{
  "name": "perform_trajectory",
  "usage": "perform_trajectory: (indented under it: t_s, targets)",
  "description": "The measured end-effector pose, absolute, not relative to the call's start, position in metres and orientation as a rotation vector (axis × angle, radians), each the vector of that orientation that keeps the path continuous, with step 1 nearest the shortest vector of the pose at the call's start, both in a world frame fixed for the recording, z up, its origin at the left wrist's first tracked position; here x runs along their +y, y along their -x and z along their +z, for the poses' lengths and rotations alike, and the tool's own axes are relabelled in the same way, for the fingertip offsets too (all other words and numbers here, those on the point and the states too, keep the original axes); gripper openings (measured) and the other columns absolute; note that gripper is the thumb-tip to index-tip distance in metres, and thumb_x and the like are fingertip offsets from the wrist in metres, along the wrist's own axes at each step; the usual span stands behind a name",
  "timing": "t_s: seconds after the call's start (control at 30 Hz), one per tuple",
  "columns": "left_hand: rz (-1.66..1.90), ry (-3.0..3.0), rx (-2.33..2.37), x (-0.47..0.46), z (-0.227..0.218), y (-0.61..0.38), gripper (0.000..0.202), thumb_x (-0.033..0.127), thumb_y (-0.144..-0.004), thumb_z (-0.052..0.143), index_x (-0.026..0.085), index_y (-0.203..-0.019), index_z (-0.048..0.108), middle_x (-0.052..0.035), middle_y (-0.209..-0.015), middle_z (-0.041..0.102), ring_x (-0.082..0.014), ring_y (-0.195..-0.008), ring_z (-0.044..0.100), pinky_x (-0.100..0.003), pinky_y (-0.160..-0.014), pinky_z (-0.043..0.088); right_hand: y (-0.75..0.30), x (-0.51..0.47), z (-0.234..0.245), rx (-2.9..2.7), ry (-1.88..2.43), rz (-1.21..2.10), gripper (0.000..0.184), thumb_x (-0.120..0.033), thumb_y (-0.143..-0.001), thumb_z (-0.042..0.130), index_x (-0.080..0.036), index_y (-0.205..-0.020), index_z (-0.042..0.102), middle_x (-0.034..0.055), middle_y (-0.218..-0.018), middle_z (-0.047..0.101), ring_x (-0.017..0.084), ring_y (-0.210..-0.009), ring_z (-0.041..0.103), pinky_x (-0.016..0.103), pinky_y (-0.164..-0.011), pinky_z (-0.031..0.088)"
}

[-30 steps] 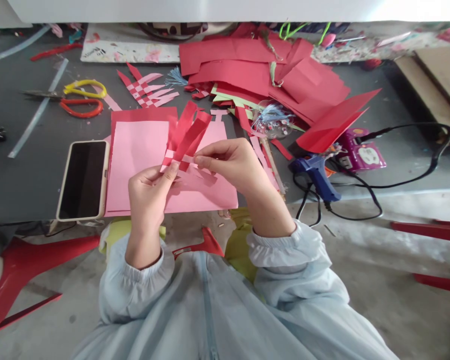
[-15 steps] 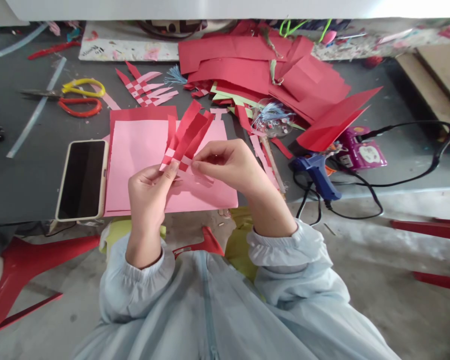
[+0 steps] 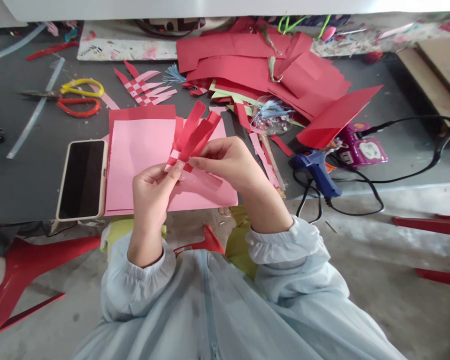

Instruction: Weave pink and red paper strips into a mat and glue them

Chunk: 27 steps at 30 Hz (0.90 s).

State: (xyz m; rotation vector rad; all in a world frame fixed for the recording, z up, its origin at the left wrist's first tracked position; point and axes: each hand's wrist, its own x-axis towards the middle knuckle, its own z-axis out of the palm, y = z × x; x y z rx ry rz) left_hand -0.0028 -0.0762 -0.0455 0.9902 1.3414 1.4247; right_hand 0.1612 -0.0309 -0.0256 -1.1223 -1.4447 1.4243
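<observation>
Head view: holding the woven strip piece [image 3: 189, 142] just above the pink sheet [image 3: 142, 150], over its right half. Pinching the piece's checkered lower-left corner with the left hand [image 3: 150, 192], thumb and forefinger pressed together on it. Nipping the piece's right edge with the right hand [image 3: 228, 162], fingertips closed on the paper. Working with a phone [image 3: 81, 179] just left of the sheet, and a blue glue gun [image 3: 317, 167] well to its right.
</observation>
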Motion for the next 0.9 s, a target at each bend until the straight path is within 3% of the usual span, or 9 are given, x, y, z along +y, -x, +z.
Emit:
perform_trajectory:
  t_s: [0.1, 0.17, 0.33, 0.6, 0.9]
  targets:
    - [1.529, -1.06, 1.295, -0.074, -0.045, 0.004, 0.041, 0.043, -0.07, 0.088, 0.022, -0.103, 0.074, 0.0017, -0.075, 0.072, -0.0103, -0.064, 0.068, -0.021, -0.063, 0.06, -0.165, -0.031, -0.024, -1.485, 1.152, 1.447, 0.031, -0.04, -0.074, 0.081, -0.015, -0.063, 0.068, -0.0023, -0.057, 0.053, 0.008, -0.055, 0.041, 0.026, -0.051, 0.029]
    - [1.593, -1.162, 1.282, -0.074, -0.044, 0.006, 0.049, 0.041, -0.07, 0.088, 0.024, -0.111, 0.069, 0.0023, -0.08, 0.071, -0.0105, -0.068, 0.07, -0.021, -0.065, 0.061, -0.168, -0.03, -0.022, -1.515, 1.162, 1.466, 0.031, -0.039, -0.075, 0.08, -0.015, -0.061, 0.066, -0.0044, -0.053, 0.047, 0.007, -0.052, 0.036, 0.026, -0.05, 0.026]
    - [1.559, -1.398, 1.24, -0.075, -0.043, 0.009, 0.038, 0.039, -0.072, 0.086, 0.024, -0.1, 0.065, 0.0003, -0.099, 0.07, -0.0099, -0.078, 0.071, -0.017, -0.065, 0.06, -0.175, -0.028, -0.014, -1.591, 1.121, 1.529, 0.035, -0.04, -0.069, 0.085, -0.014, -0.058, 0.064, -0.0045, -0.054, 0.048, 0.006, -0.053, 0.035, 0.026, -0.05, 0.025]
    - [1.426, -1.39, 1.139, -0.08, -0.038, 0.009, 0.033, 0.035, -0.076, 0.084, 0.023, -0.097, 0.062, 0.0027, -0.084, 0.068, -0.0095, -0.066, 0.07, -0.018, -0.06, 0.061, -0.181, -0.026, -0.011, -1.673, 1.057, 1.592, 0.039, -0.045, -0.067, 0.085, -0.014, -0.058, 0.064, -0.0031, -0.055, 0.051, 0.008, -0.057, 0.04, 0.026, -0.052, 0.029]
    - [1.371, -1.34, 1.159, -0.082, -0.032, 0.007, 0.034, 0.038, -0.076, 0.084, 0.021, -0.092, 0.059, 0.0042, -0.076, 0.066, -0.0081, -0.057, 0.067, -0.019, -0.059, 0.062, -0.182, -0.025, -0.008, -1.655, 1.021, 1.625, 0.04, -0.041, -0.067, 0.087, -0.015, -0.052, 0.06, -0.0045, -0.051, 0.044, 0.006, -0.052, 0.034, 0.026, -0.048, 0.023]
